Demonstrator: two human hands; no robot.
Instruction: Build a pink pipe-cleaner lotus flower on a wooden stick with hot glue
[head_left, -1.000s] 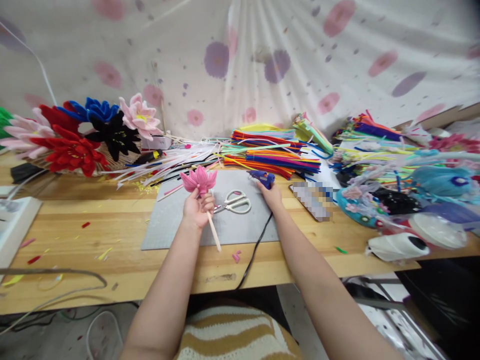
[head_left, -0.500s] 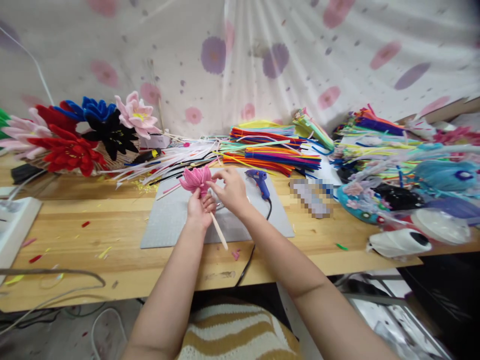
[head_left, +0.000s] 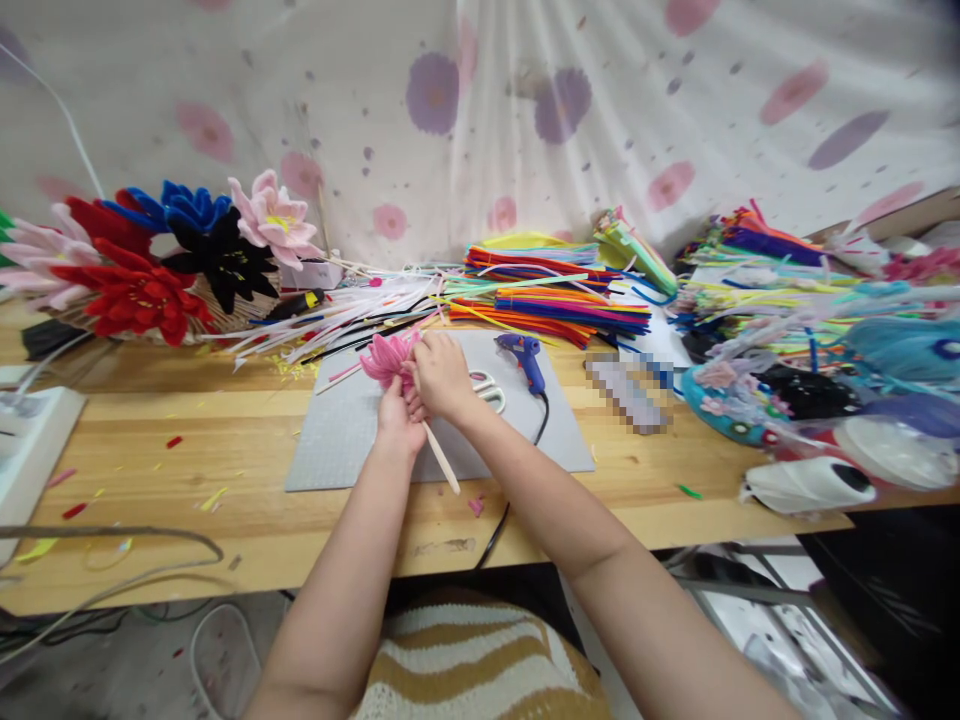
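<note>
A pink fuzzy flower (head_left: 386,358) on a pale wooden stick (head_left: 442,460) is held over the grey mat (head_left: 330,440). Wrapped round its base is my left hand (head_left: 403,415), the stick poking out below towards me. My right hand (head_left: 444,375) presses its closed fingers against the flower's right side, just above the left hand; its fingertips are partly hidden. Scissors (head_left: 489,392) lie on the mat right of my right hand. Farther right, a blue glue gun (head_left: 525,358) rests on the mat's edge area.
Bundles of coloured pipe cleaners (head_left: 555,310) line the back. Finished flowers (head_left: 142,295) stand at the left, near a white power strip (head_left: 37,450). At the right are a blue decorated piece (head_left: 724,405) and a white spool (head_left: 806,485). A black cable (head_left: 499,535) crosses the front edge.
My right hand has moved left and closed in on the flower's base, uncovering more of the scissors' handles. My left hand keeps its hold. The view has shifted slightly.
</note>
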